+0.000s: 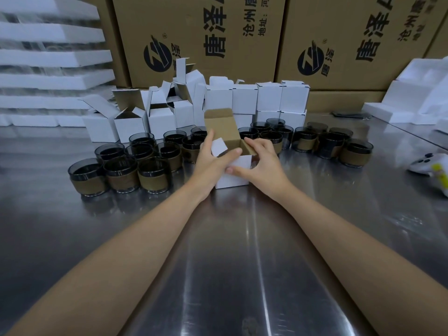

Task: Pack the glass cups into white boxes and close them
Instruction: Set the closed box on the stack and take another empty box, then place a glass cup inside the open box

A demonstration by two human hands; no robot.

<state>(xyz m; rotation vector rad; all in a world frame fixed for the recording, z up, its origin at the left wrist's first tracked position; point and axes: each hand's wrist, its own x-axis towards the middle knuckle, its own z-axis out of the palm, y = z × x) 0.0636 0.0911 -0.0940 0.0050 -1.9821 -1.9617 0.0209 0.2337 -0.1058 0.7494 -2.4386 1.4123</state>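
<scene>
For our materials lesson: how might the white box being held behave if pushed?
The white box is thin folded card, probably light and crushable. Its raised lid likely flexes. Flat-based, it should slide on the shiny table, not roll.

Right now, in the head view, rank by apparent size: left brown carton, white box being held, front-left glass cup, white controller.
1. left brown carton, largest by far.
2. white box, lid flap up.
3. glass cup and white controller look alike; the controller is cut by the frame edge, so unranked.
</scene>
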